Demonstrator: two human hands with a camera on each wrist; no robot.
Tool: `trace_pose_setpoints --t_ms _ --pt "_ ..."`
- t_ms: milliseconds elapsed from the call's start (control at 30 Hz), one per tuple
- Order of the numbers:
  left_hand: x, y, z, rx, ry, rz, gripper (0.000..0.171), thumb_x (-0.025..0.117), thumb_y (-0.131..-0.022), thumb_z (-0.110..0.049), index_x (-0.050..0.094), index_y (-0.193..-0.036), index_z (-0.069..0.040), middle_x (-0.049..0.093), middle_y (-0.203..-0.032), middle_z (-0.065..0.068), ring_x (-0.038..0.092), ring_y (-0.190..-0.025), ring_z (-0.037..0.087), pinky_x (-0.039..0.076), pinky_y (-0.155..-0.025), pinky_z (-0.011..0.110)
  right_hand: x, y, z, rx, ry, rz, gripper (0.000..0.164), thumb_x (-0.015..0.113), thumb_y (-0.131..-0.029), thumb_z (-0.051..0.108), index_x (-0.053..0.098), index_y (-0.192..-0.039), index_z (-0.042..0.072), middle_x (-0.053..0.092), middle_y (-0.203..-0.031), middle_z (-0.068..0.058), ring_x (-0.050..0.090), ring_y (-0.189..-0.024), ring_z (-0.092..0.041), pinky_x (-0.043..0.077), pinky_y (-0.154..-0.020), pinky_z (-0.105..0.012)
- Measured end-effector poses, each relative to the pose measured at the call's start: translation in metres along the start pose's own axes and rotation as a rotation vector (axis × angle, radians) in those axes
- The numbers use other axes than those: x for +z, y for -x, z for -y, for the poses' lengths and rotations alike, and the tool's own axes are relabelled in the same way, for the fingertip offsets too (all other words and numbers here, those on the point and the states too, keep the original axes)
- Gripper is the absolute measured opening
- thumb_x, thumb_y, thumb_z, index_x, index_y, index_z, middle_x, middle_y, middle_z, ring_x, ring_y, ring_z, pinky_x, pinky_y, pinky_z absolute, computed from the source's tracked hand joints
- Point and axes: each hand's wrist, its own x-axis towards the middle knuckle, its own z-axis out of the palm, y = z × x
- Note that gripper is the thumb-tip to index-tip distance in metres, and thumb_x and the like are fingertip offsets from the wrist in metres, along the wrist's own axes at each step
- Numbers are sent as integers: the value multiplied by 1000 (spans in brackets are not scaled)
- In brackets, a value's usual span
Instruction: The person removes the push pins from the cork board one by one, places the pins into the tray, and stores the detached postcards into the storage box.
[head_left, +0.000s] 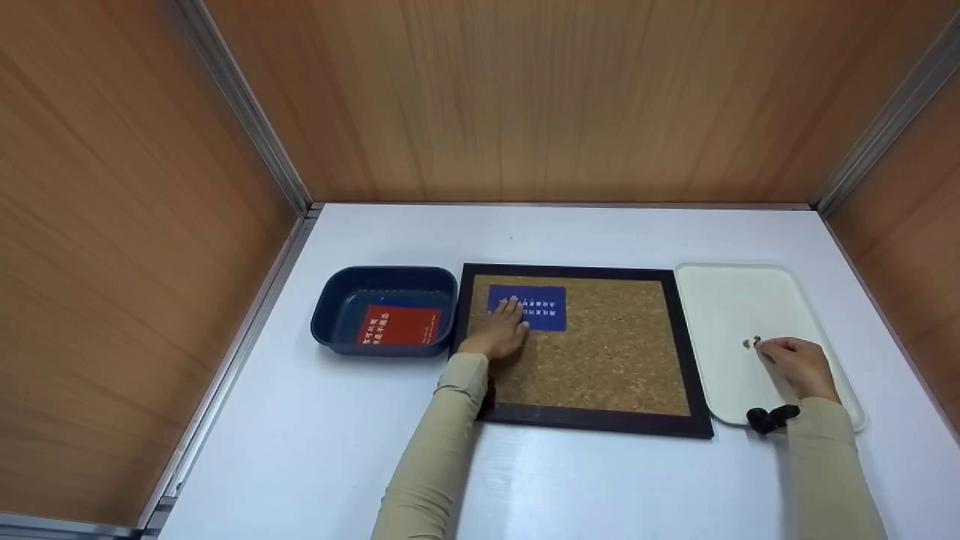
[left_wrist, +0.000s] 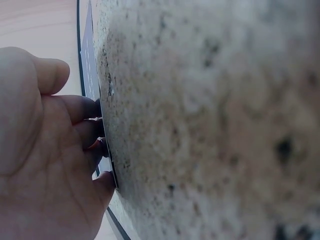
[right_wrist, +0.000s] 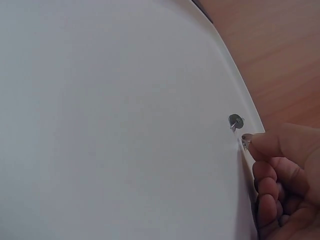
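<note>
A blue card (head_left: 551, 307) with white characters lies on the upper left of a dark-framed cork board (head_left: 600, 360). My left hand (head_left: 497, 334) rests on the card, its fingertips pressing the card against the cork; the left wrist view shows the fingers (left_wrist: 90, 127) on the card's surface. Over the white tray (head_left: 720, 300), my right hand (head_left: 802, 365) pinches a small metal thumbtack (right_wrist: 246, 139) between thumb and forefinger. Another thumbtack (right_wrist: 236, 121), with its pin showing, lies on the tray right beside those fingertips.
Left of the board stands a dark blue basin (head_left: 330, 346) holding a red card (head_left: 401, 325) with white characters; a blue edge shows behind it. A black device (head_left: 769, 418) sits at my right wrist. Wooden panels (head_left: 525, 97) enclose the white table (head_left: 300, 450) at the back and sides.
</note>
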Motion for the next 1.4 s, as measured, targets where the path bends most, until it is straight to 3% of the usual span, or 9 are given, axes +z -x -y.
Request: trace_pose_setpoints --t_ms 600,1133,1400 --pt "0 0 0 -1 40 -1 55 21 -107 -32 14 -154 -6 4 -163 9 2 -151 25 6 -124 42 0 -1 -1 34 -48 -7 45 58 -92 44 64 -114 5 54 -87 24 48 -89 -3 44 -74 -17" --pt "1 0 0 9 19 -11 54 22 -107 -30 15 -154 -4 5 -162 11 3 -150 26 8 -124 40 -1 5 -2 45 -117 51 56 55 -92 53 59 -122 7 52 -90 28 45 -96 -3 40 -81 -21" --pt "0 0 0 7 26 5 55 21 -107 -31 12 -154 -5 3 -163 11 1 -151 26 7 -124 43 -4 8 0 -3 -201 110 56 55 -93 50 55 -127 6 53 -99 26 47 -95 7 40 -84 -13"
